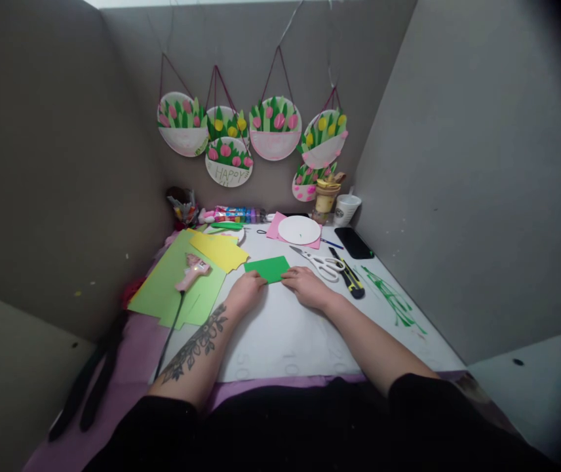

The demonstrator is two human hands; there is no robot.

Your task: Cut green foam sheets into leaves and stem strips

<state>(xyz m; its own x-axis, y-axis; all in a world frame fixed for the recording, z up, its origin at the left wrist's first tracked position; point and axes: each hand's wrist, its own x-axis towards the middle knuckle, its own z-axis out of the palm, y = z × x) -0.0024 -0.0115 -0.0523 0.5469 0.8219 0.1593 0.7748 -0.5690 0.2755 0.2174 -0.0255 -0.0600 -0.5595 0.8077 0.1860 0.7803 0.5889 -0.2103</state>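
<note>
A rectangle of green paper (269, 269), seemingly folded, lies on the white board (280, 334) in front of me. My left hand (248, 288) has its fingers closed at the paper's lower left corner. At the lower right corner, my right hand (306, 286) grips the paper's edge the same way. The fingertips are partly hidden, the thumbs especially. White-handled scissors (328, 267) and a black and yellow utility knife (352, 278) lie just right of my right hand. Left of my left hand, a pink glue gun (193, 271) rests on light green paper (162, 278).
Yellow paper (219, 249) overlaps the light green sheets. A white paper plate (299, 230) sits on pink paper (272, 226) at the back. Green scraps (391, 295) and a phone (354, 243) lie right, near a white cup (347, 211). Several paper-plate flower baskets (275, 145) hang behind.
</note>
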